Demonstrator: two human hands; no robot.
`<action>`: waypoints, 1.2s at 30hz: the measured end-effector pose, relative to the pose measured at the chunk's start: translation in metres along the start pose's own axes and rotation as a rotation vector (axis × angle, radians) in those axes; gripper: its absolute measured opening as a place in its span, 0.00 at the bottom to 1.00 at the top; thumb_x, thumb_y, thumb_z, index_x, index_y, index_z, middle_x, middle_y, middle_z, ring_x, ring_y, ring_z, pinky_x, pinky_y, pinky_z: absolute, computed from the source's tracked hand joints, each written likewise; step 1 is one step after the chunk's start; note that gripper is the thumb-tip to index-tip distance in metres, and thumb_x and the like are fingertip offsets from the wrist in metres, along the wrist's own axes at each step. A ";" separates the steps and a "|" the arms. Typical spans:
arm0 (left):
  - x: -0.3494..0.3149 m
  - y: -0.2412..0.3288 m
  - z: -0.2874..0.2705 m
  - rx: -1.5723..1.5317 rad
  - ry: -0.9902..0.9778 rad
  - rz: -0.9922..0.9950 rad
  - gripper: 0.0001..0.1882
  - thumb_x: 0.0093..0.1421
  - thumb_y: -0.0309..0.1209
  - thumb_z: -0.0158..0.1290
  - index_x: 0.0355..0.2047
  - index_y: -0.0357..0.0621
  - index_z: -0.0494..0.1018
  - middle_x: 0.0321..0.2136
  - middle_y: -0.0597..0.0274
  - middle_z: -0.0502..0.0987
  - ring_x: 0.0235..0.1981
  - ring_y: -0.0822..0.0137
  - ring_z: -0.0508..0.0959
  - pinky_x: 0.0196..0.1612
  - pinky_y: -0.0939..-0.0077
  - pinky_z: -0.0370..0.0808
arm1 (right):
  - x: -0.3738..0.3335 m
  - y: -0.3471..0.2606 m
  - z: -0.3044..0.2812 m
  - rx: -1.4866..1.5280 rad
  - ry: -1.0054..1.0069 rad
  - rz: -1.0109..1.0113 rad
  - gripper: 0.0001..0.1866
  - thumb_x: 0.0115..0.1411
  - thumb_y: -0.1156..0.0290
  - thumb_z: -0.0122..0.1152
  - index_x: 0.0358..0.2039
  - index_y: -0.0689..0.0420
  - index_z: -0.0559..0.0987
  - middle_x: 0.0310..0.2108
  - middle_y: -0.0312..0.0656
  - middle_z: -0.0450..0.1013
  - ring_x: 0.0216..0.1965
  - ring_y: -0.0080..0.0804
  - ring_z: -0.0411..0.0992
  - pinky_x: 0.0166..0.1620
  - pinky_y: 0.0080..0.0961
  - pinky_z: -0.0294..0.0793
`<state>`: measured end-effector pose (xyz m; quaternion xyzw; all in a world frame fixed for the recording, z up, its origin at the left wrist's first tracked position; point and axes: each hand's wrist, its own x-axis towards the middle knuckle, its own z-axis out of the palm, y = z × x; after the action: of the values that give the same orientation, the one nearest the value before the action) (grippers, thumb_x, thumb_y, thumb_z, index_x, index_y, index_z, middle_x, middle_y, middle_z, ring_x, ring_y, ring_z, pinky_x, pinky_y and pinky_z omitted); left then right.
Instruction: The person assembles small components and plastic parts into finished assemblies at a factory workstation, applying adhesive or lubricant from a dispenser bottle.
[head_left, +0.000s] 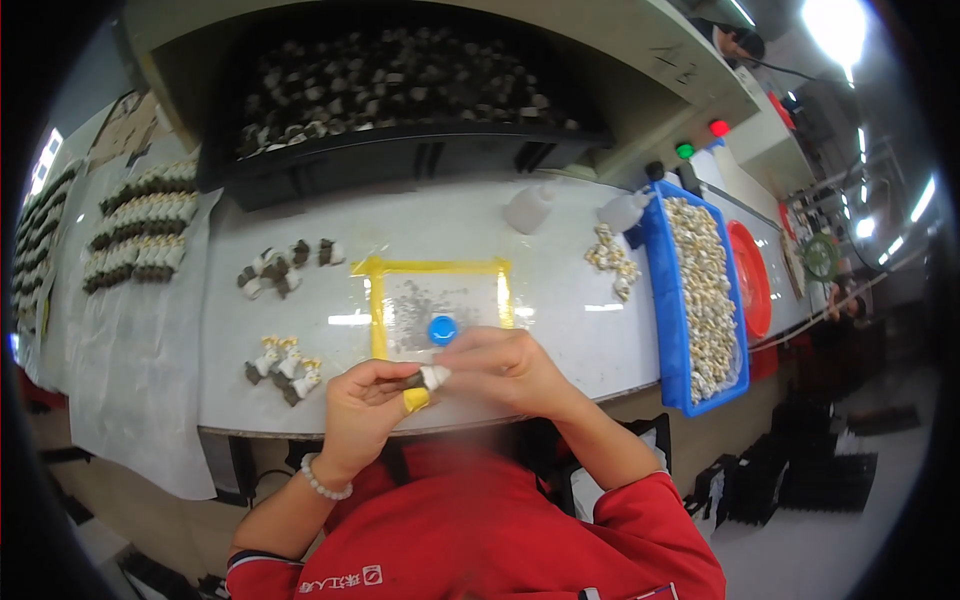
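Observation:
My left hand pinches a small dark-and-white figurine piece over the table's front edge, with a yellow cover on one digit. My right hand is close beside the piece, its fingers smeared by motion, so whether they hold anything cannot be made out. Just beyond the hands sits a round blue cap inside a yellow tape rectangle. To the left stand several figurines with white-and-gold tops. Farther back lie loose dark-and-white pieces.
A black bin full of dark-and-white pieces spans the back. At right are a blue tray of small white-gold parts, a loose pile of them, two bottles and a red basin. Rows of figurines line the far left.

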<state>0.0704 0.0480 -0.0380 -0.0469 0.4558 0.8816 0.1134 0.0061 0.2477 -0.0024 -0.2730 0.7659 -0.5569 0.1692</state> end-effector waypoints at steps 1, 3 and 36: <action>-0.002 0.002 0.001 -0.003 -0.021 -0.004 0.13 0.55 0.13 0.54 0.42 0.28 0.72 0.41 0.50 0.77 0.41 0.68 0.78 0.44 0.77 0.78 | -0.001 0.001 0.000 0.024 -0.028 0.002 0.13 0.51 0.79 0.63 0.39 0.63 0.81 0.36 0.44 0.76 0.37 0.34 0.75 0.41 0.24 0.73; -0.008 0.003 0.003 0.174 -0.021 -0.043 0.13 0.54 0.14 0.54 0.42 0.28 0.71 0.39 0.54 0.76 0.40 0.71 0.78 0.42 0.80 0.77 | -0.008 -0.003 -0.008 -0.043 -0.032 -0.004 0.12 0.52 0.80 0.62 0.38 0.63 0.80 0.36 0.44 0.76 0.37 0.36 0.75 0.42 0.26 0.73; 0.081 0.090 -0.031 1.981 -0.011 0.626 0.04 0.47 0.19 0.47 0.25 0.34 0.70 0.29 0.51 0.73 0.35 0.54 0.72 0.43 0.65 0.71 | 0.025 -0.013 -0.017 -0.715 0.109 -0.175 0.11 0.45 0.78 0.62 0.33 0.60 0.81 0.31 0.42 0.74 0.31 0.37 0.73 0.35 0.29 0.75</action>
<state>-0.0311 -0.0151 0.0003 0.1916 0.9673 0.1024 -0.1308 -0.0199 0.2426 0.0161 -0.3495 0.8937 -0.2802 -0.0262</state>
